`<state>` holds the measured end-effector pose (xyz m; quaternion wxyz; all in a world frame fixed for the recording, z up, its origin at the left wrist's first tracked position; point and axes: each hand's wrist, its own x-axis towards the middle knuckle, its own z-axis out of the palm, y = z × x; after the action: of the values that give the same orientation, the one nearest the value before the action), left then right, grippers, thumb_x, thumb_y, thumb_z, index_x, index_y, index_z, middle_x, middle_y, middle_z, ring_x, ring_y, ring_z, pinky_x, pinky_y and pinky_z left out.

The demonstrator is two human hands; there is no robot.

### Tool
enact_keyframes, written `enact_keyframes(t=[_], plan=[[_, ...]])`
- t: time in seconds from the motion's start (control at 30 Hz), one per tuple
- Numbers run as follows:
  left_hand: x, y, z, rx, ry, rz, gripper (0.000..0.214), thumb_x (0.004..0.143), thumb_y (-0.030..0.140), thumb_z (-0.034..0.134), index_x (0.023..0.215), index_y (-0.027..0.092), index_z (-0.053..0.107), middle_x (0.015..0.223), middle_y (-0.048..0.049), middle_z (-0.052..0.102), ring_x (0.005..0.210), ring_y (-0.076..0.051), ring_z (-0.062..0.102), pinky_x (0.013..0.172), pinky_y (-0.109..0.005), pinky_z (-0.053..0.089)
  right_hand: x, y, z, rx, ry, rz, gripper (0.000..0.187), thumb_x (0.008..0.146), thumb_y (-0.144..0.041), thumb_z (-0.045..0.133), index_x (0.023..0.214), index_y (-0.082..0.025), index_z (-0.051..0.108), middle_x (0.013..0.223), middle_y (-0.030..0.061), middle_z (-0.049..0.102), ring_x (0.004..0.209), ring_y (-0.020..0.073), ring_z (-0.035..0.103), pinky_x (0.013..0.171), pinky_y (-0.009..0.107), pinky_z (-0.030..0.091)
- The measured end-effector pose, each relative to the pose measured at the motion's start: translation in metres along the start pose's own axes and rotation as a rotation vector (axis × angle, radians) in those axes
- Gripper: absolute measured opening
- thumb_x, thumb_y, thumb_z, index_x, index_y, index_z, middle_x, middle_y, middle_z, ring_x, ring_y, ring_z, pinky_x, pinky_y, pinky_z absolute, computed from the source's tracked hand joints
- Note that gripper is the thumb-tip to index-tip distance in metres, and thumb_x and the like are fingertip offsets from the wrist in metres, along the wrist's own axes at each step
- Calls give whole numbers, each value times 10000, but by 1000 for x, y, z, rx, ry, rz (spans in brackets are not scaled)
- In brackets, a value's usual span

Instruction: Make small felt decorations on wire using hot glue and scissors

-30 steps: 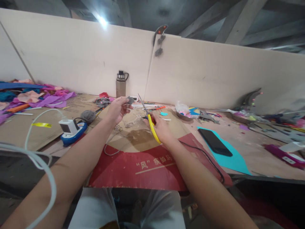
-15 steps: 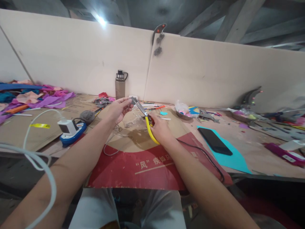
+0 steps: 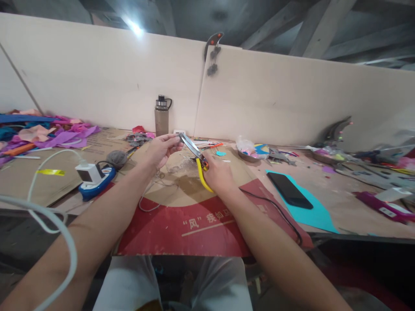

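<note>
In my right hand (image 3: 218, 173) is a pair of scissors (image 3: 201, 170) with yellow handles, its metal blades pointing up and to the left. The blade tips meet a small grey piece (image 3: 181, 137) pinched between the thumb and fingers of my left hand (image 3: 164, 149). That piece looks like felt or yarn, too small to name surely. Both hands are raised over a red and tan cardboard sheet (image 3: 181, 237). Loose thread (image 3: 165, 175) lies tangled on the sheet beneath them.
A ball of grey yarn (image 3: 117, 159) and a blue power strip (image 3: 97, 183) with a white charger sit left. A bottle (image 3: 161, 119) stands at the back. Right are a phone (image 3: 288, 190) on turquoise sheet, a bowl of scraps (image 3: 248, 154) and a purple device (image 3: 384, 207).
The scissors have turned slightly and their blades appear more closed at the grey piece. Both hands stay in nearly the same place; the whole view has shifted a little.
</note>
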<state>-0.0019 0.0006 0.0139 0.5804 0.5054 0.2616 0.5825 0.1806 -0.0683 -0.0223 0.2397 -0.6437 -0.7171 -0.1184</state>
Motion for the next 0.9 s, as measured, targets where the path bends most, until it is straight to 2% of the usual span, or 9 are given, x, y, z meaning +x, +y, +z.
enact_keyframes(t=[0.5,0.67,0.77,0.9], plan=[[2,-2,-3,-16,-3,-3,64,730,118,658,776,76,673,668,-49,647,584,-72,608,594,-163,513,1,3,-1,-46,36,-37,298,875,-265,382,1094,-214,577,835,112,677,721,238,609,618,310,353],[5,-4,-6,-3,26,-36,55,728,94,642,778,75,658,660,-54,650,571,-72,605,566,-155,506,3,8,9,182,40,4,294,832,-226,430,1071,-225,602,785,78,679,696,220,597,643,304,390],[6,-5,-7,-14,34,-41,76,720,83,638,795,73,649,670,-55,658,569,-70,607,565,-154,507,5,10,14,358,81,-29,291,836,-273,454,1087,-221,592,852,63,682,757,204,603,692,292,418],[5,-4,-8,-18,66,-50,133,695,85,640,827,96,642,668,-36,656,569,-78,615,542,-164,502,6,11,15,413,113,-60,346,834,-334,479,1142,-197,557,941,78,668,827,208,598,741,302,428]])
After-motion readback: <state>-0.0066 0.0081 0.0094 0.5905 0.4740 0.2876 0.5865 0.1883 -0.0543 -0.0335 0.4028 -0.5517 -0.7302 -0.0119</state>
